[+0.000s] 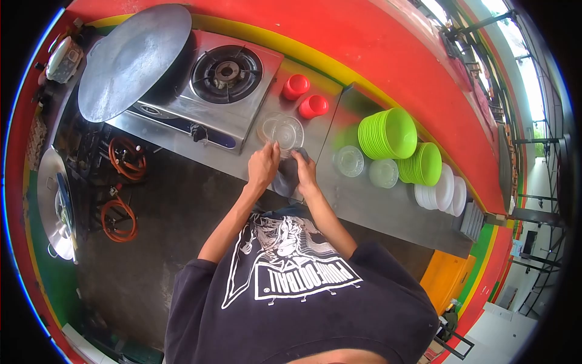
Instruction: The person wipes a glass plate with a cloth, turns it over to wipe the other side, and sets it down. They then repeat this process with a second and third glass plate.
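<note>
A clear bowl (287, 130) stands over the steel counter, its near rim between the fingertips of my left hand (264, 165). My right hand (305, 172) is closed around a dark grey cloth (285, 178), which hangs down between my two hands at the counter's front edge. The cloth reaches up close to the bowl's near side. Just right of my right hand sit two more clear bowls, one (348, 161) nearer and the other (384, 173) farther right. Two red cups (296, 87) are on the counter beyond the bowl.
Left of my hands is a gas stove (227, 115) with a large round metal pan (136, 60) tilted over its left side. Stacked green bowls (400, 133) and white bowls (445, 189) lie along the wall at right. Orange hoses (119, 219) hang below the counter.
</note>
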Action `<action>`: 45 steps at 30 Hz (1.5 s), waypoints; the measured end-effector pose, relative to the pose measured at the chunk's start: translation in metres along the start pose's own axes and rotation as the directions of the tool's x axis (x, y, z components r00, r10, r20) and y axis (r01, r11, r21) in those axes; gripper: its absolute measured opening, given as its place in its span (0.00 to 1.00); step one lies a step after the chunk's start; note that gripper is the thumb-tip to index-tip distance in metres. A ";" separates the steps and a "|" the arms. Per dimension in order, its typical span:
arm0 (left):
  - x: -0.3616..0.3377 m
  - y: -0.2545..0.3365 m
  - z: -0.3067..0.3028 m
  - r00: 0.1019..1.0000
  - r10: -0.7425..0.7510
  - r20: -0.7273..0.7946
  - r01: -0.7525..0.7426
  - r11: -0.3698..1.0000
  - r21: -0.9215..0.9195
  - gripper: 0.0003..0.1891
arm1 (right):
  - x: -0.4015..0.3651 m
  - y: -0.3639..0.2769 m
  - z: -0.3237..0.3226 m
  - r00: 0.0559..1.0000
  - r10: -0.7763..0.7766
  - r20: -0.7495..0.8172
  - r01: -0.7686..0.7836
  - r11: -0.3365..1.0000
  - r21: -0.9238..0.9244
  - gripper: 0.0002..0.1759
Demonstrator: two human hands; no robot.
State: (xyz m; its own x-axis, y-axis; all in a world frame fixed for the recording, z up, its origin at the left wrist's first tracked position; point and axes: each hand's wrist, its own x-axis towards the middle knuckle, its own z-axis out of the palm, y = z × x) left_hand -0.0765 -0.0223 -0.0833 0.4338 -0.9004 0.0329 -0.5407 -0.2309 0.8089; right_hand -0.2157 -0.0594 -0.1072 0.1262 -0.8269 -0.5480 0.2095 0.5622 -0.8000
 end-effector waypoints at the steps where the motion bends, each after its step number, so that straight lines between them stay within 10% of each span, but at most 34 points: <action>1: -0.003 0.007 -0.004 0.999 0.046 0.021 -0.046 0.999 -0.020 0.20 | -0.005 -0.001 -0.005 1.000 0.010 0.007 -0.010 0.999 0.045 0.13; 4: -0.009 0.016 -0.027 0.951 -0.007 0.310 0.004 1.000 0.010 0.16 | -0.018 -0.003 -0.019 1.000 0.002 0.027 -0.003 0.999 0.051 0.11; 5: -0.012 0.012 -0.023 0.954 0.002 0.300 0.073 0.968 -0.238 0.14 | -0.021 -0.004 -0.024 0.999 -0.018 0.044 0.017 1.000 0.025 0.11; 9: -0.017 -0.016 -0.006 0.872 0.117 0.476 0.403 0.382 -0.832 0.33 | -0.044 -0.015 -0.028 0.991 -0.085 0.107 0.091 0.994 -0.055 0.11; 11: -0.015 0.024 -0.027 0.826 0.204 0.526 0.531 0.033 -0.847 0.39 | -0.057 -0.026 -0.025 0.982 -0.096 0.160 0.110 0.991 -0.079 0.12; 15: -0.013 0.045 -0.030 0.741 0.414 0.529 0.602 -0.059 -0.797 0.41 | -0.075 -0.038 -0.025 0.981 -0.091 0.173 0.121 0.978 -0.171 0.13; 18: -0.013 0.049 -0.027 0.756 0.300 0.582 0.641 -0.157 -0.751 0.42 | -0.082 -0.056 -0.034 0.991 -0.109 0.076 0.121 0.975 -0.186 0.19; 20: -0.012 0.052 -0.028 0.749 0.233 0.620 0.649 -0.065 -0.758 0.43 | -0.083 -0.060 -0.041 0.977 -0.200 -0.070 0.199 0.980 -0.022 0.24; 23: -0.009 0.044 -0.024 0.709 0.232 0.666 0.695 -0.066 -0.716 0.41 | -0.099 -0.087 -0.038 0.931 -0.340 0.133 0.313 0.931 0.190 0.30; 25: -0.009 0.045 -0.019 0.716 0.223 0.661 0.686 -0.050 -0.726 0.40 | -0.096 -0.087 -0.025 0.793 -0.533 0.294 0.582 0.807 -0.106 0.27; 27: -0.011 0.056 -0.012 0.773 0.178 0.609 0.614 0.032 -0.788 0.40 | -0.099 -0.093 -0.004 0.575 -0.644 0.505 0.814 0.386 -0.435 0.27; 32: -0.012 0.064 -0.021 0.775 0.277 0.568 0.616 -0.128 -0.778 0.32 | -0.084 -0.081 0.010 0.506 -0.672 0.541 0.782 0.092 -0.617 0.28; 36: -0.012 0.066 -0.028 0.817 0.223 0.532 0.545 0.002 -0.838 0.33 | -0.089 -0.080 0.010 0.516 -0.686 0.513 0.700 -0.008 -0.714 0.27; 45: -0.013 0.067 -0.031 0.882 0.223 0.414 0.338 0.311 -0.888 0.43 | -0.114 -0.095 0.009 0.798 -0.329 0.505 0.603 0.460 -0.652 0.25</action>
State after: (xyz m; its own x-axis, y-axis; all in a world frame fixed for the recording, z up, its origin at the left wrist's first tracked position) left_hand -0.0956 -0.0147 -0.0115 -0.0362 -0.9988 -0.0339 0.6186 -0.0490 0.7842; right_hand -0.2414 -0.0189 0.0332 0.5215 -0.8518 -0.0501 -0.4597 -0.2310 -0.8575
